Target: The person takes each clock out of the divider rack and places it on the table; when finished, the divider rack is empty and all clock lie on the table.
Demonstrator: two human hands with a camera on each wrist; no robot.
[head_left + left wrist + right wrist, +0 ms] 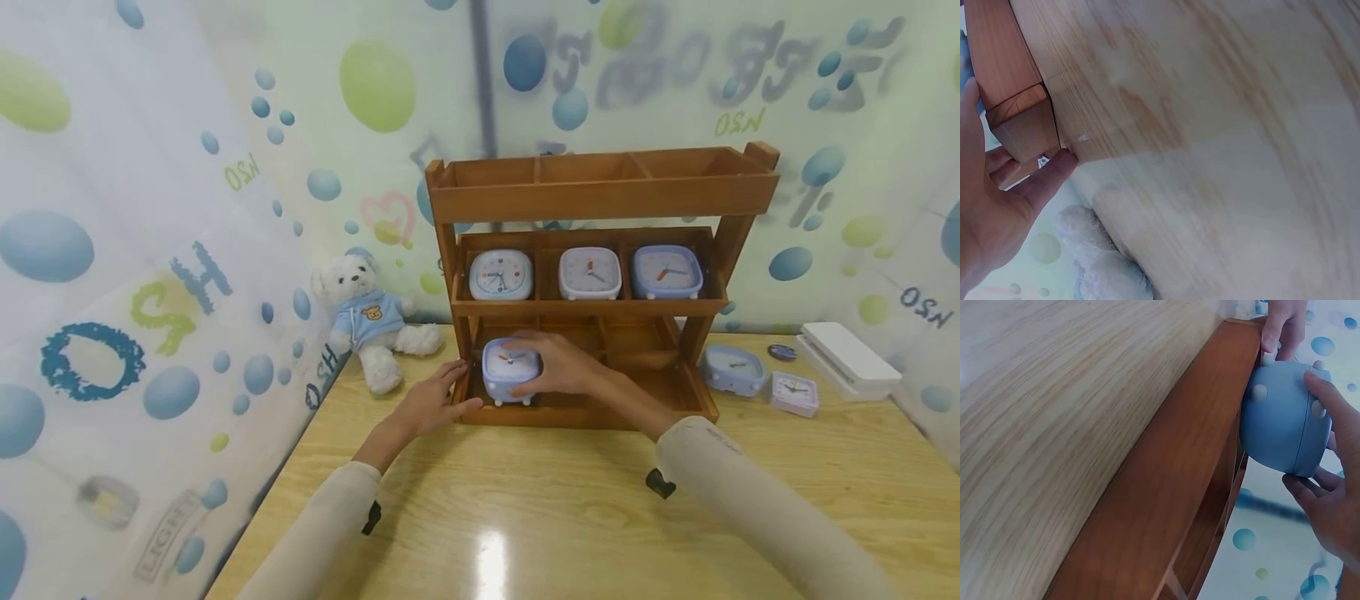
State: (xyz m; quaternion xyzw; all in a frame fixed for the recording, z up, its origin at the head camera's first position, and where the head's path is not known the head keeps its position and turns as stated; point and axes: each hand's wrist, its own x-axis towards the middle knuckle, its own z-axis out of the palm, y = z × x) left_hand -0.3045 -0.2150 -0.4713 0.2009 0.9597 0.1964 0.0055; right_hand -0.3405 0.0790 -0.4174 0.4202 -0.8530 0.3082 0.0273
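Note:
In the head view, my right hand [558, 363] grips a blue alarm clock [501, 387] between thumb and fingers, at the bottom-left compartment of a brown wooden shelf rack [585, 417]. The right wrist view has the clock's blue casing [1279, 419] with white knobs, tilted over the rack's front board [1166, 450]. My left hand [431, 406] holds the rack's lower left corner. The left wrist view puts its thumb and fingers on different sides of that wooden corner [1025, 119]. Three clocks stand on the middle tier: light blue [483, 292], white-pink [573, 287] and periwinkle [678, 287].
Right of the rack, a blue clock [733, 371], a small pink square clock [793, 394], a dark round object [782, 352] and a white box-like object [851, 358] lie on the wooden table [570, 517]. A white teddy bear [367, 312] sits at the left.

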